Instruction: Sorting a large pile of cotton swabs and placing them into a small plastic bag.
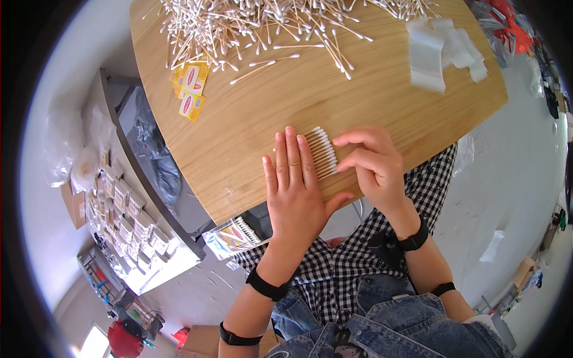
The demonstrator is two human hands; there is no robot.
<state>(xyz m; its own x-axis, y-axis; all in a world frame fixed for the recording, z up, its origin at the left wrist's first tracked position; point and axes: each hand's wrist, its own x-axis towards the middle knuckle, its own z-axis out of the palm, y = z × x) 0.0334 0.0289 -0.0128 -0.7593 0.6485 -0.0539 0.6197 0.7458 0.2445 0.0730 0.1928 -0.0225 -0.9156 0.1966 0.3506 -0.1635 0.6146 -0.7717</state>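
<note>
A row of cotton swabs (pixel 324 156) lies side by side on the wooden table (pixel 239 143), their white tips lined up toward the right. My left hand (pixel 293 194) rests flat over the row with its fingers stretched out, hiding the swabs' left part. Just right of the row, my right hand (pixel 376 167) has its fingers bent and apart, fingertips at the white tips. Whether they touch the tips I cannot tell. Nothing shows in its grasp.
A large heap of loose cotton swabs (pixel 239 24) covers the table's far side. Yellow cards (pixel 192 89) lie at the left, clear plastic bags (pixel 427 53) at the far right. Beside my left wrist is a packed bag of swabs (pixel 236 234). Many small packs (pixel 125 209) cover another surface farther left.
</note>
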